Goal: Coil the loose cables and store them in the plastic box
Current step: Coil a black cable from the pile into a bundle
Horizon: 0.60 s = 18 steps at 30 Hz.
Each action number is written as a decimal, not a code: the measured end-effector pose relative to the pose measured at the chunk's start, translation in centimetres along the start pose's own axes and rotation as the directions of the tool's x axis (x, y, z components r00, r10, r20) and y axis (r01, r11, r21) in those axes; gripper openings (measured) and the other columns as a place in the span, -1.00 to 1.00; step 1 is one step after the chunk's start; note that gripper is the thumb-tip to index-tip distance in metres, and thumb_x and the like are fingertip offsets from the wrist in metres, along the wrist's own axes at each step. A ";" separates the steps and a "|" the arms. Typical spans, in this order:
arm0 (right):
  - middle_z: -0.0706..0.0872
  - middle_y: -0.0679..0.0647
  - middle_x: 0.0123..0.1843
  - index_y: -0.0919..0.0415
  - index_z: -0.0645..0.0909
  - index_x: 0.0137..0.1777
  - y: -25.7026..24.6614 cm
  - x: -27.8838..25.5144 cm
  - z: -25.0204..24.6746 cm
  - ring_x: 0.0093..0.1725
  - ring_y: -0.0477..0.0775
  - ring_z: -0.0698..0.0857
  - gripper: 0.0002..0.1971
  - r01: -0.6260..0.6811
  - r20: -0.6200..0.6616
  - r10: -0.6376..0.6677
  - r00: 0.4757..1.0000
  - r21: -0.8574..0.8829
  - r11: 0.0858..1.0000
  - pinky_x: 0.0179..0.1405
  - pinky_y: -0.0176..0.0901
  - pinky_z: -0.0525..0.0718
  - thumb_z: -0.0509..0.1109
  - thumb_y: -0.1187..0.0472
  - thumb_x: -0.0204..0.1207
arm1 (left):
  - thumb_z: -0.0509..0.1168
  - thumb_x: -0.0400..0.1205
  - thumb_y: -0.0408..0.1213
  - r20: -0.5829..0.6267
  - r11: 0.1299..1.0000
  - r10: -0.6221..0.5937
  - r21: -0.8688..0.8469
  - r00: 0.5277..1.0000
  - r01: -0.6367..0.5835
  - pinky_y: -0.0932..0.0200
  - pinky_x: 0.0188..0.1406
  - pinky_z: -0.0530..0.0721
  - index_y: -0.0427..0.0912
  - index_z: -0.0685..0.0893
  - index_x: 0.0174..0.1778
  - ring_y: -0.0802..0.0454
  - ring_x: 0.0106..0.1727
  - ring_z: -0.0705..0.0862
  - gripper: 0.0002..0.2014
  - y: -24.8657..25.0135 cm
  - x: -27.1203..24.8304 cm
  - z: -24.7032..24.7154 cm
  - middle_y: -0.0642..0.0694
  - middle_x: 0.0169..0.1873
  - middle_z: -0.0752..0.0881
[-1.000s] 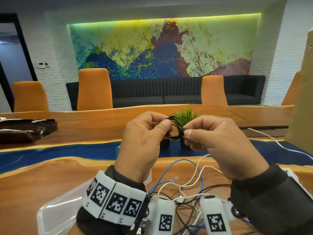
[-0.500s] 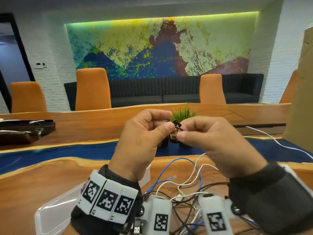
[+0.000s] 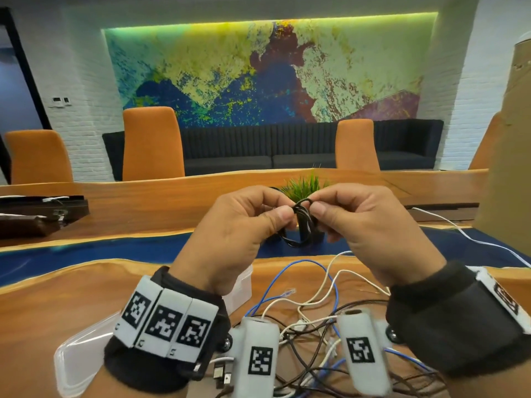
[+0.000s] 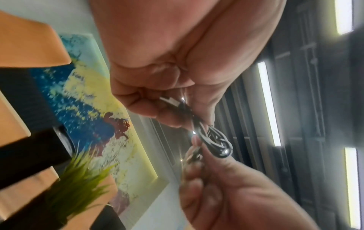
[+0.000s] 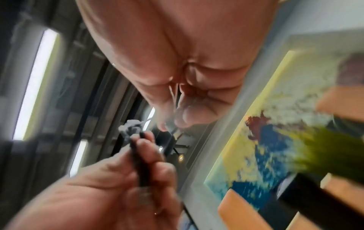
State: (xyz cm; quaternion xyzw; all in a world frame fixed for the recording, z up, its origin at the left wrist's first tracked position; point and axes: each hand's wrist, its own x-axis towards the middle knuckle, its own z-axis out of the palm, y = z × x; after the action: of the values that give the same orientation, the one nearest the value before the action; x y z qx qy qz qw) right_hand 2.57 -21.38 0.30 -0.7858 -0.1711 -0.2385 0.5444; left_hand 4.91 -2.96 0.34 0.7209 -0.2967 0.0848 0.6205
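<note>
A small coil of black cable (image 3: pixel 301 222) hangs in the air above the wooden table, held between both hands. My left hand (image 3: pixel 284 215) pinches its left side with thumb and forefinger. My right hand (image 3: pixel 314 209) pinches the top loop from the right. In the left wrist view the black cable (image 4: pixel 214 140) shows as tight loops with a silver plug end by the left fingers. The clear plastic box (image 3: pixel 86 357) lies on the table at the lower left, partly hidden by my left wrist. A tangle of loose blue, white and dark cables (image 3: pixel 310 305) lies under my hands.
A small potted green plant (image 3: pixel 306 186) stands just behind the hands. A white cable (image 3: pixel 471 239) trails off to the right across the blue strip. Dark cases (image 3: pixel 37 211) sit at the far left. A cardboard panel (image 3: pixel 508 139) rises at the right edge.
The hands have shifted slightly and the black coil has been drawn tighter and turned, now hanging lower between the fingertips.
</note>
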 end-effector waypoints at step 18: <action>0.62 0.01 -0.30 0.16 0.70 -0.29 -0.9 -0.6 0.8 -0.26 -0.03 0.57 -0.75 -0.402 0.316 0.305 0.898 0.309 0.862 -0.32 -0.13 0.49 0.49 0.00 0.48 | 0.37 0.65 -0.41 -0.152 0.882 0.373 0.363 0.915 -0.300 0.42 -0.19 0.65 -0.11 0.73 -0.06 0.23 -0.12 0.72 -0.90 -0.9 0.0 1.2 0.13 -0.23 0.76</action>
State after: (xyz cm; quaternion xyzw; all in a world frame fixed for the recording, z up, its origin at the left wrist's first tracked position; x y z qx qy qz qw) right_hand 1.70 -20.35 0.46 -0.7122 -0.1331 0.0059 0.6892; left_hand 5.07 -4.03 -0.64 0.7383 -0.3297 0.3189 0.4945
